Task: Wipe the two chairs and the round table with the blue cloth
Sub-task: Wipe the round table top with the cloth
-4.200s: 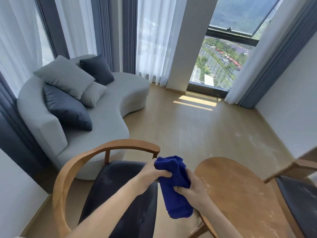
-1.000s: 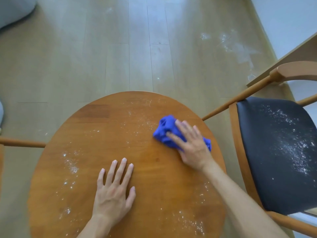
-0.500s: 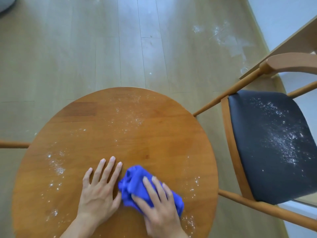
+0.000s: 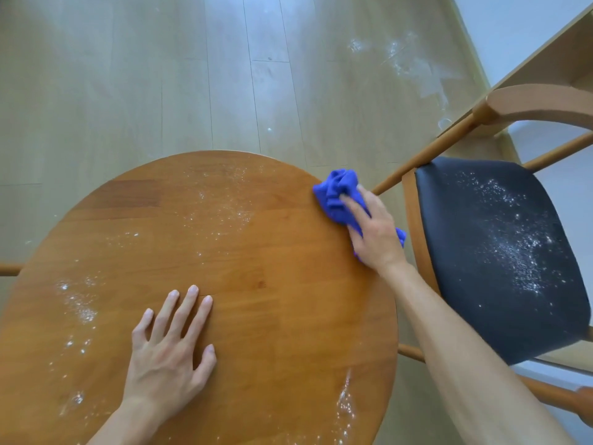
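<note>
The round wooden table (image 4: 272,252) fills the lower left and carries white powder at its left side, its far part and its near right rim. My right hand (image 4: 375,232) presses the bunched blue cloth (image 4: 337,191) down at the table's far right edge. Flat on the tabletop nearer to me rests my left hand (image 4: 167,351), its fingers spread and holding nothing. To the right of the table stands a wooden chair with a dark seat (image 4: 497,252) that is dusted with white powder. Only a wooden rail (image 4: 9,269) of the other chair shows at the left edge.
Light wooden floor (image 4: 192,75) lies beyond the table, with a white powder smear (image 4: 414,62) at the upper right. A white wall and a pale wooden panel (image 4: 552,49) stand behind the right chair. That chair's curved backrest (image 4: 545,104) rises close to the table's right edge.
My right hand has swept the cloth from the near middle of the table, beside my left hand, out to the far right edge. My left hand has stayed flat on the tabletop.
</note>
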Motion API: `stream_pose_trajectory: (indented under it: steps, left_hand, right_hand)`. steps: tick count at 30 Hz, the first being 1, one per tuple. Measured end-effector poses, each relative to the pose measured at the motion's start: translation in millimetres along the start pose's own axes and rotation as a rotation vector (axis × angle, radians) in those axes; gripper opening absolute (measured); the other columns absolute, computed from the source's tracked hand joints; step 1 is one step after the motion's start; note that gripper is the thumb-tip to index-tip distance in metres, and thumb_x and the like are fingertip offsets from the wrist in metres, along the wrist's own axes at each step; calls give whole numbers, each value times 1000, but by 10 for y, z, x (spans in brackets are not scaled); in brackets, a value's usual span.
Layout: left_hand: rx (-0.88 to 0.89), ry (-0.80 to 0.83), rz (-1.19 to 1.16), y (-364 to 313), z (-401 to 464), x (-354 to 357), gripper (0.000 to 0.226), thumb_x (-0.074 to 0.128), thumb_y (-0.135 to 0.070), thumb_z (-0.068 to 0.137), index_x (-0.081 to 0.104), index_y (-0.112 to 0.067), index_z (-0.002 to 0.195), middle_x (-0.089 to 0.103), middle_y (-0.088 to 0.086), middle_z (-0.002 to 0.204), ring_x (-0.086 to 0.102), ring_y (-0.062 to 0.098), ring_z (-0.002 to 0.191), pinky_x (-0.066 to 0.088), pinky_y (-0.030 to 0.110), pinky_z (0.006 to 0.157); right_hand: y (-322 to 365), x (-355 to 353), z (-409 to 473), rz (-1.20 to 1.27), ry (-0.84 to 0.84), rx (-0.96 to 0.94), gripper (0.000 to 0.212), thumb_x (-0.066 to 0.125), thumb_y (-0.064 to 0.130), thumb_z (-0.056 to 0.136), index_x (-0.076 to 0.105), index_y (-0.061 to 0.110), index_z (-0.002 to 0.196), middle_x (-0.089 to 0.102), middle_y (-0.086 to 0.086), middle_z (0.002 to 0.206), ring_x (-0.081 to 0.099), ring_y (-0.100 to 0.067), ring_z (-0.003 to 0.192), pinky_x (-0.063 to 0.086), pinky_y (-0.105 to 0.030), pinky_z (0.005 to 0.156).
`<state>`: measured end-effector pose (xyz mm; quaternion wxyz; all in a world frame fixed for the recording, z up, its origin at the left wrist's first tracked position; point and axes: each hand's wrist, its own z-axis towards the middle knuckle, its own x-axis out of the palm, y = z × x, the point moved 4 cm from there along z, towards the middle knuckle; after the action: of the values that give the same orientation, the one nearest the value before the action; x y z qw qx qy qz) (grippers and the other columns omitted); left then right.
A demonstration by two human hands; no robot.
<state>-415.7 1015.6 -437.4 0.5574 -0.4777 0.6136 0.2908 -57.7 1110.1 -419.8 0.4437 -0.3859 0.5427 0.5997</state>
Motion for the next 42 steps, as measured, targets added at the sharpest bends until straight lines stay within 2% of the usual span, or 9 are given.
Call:
stream_pose_trajectory:
  steps: [4,10,14,19,21,24,28,35,42]
  left_hand:
    - [-15,31,7,-9,-1,-26,69,37,-46,80,49,-14,140,40,9,150,32,30,139,27,55,106]
    - [-47,87,5,-55,-4,-89,69,35,-45,81,50,-12,140,40,12,150,30,32,139,29,59,105]
    - [-54,110,12,-66,-14,-93,70,33,-45,81,48,-12,141,38,13,151,29,33,140,29,60,106]
    - [-46,99,24,-53,-13,-78,71,32,-46,82,46,-12,142,37,12,152,30,34,140,29,60,107]
    - [-43,79,20,-49,-16,-62,70,32,-46,83,46,-12,142,37,13,152,31,35,140,28,59,108]
    - [-28,56,26,-39,-28,-32,70,31,-47,83,46,-13,143,37,12,152,31,35,140,27,58,108]
    - [-32,50,29,-17,-21,-28,72,30,-49,83,44,-14,144,36,11,153,29,34,141,25,56,108]
    - [-43,104,49,15,-26,-38,72,27,-52,86,32,-22,150,23,6,159,17,29,146,18,51,112]
    - [-68,131,27,37,2,0,70,42,-50,91,21,-27,153,11,1,162,5,24,148,12,49,116]
  right_hand:
    - [28,54,-13,71,-25,253,56,55,4,90,44,17,144,40,-10,148,41,-30,132,39,-46,105]
    - [575,-129,-1534,-12,43,7,51,60,0,79,63,16,127,47,-14,143,40,-37,135,40,-54,101]
    - [1035,-57,-2722,32,276,-376,29,59,41,88,68,33,114,56,-9,136,51,-33,128,40,-48,102]
    - [739,-113,-2285,-45,329,-592,18,63,37,89,70,36,106,52,-10,139,51,-31,127,46,-49,97]
    - [481,-134,-1841,-63,252,-489,30,73,27,83,71,26,113,51,-18,138,51,-37,126,46,-54,96]
    - [147,-173,-1211,-48,59,-122,47,76,13,79,64,11,125,47,-26,139,48,-44,126,43,-55,101]
    - [126,-87,-1079,47,-136,376,52,66,16,86,53,16,136,41,-13,146,43,-34,127,36,-44,107]
    - [763,-55,-2560,37,-86,386,49,67,8,80,61,13,128,45,-13,143,43,-32,129,37,-48,105]
    - [2184,291,-3296,127,-122,518,38,56,33,87,66,21,122,49,-14,139,47,-35,126,45,-51,96]
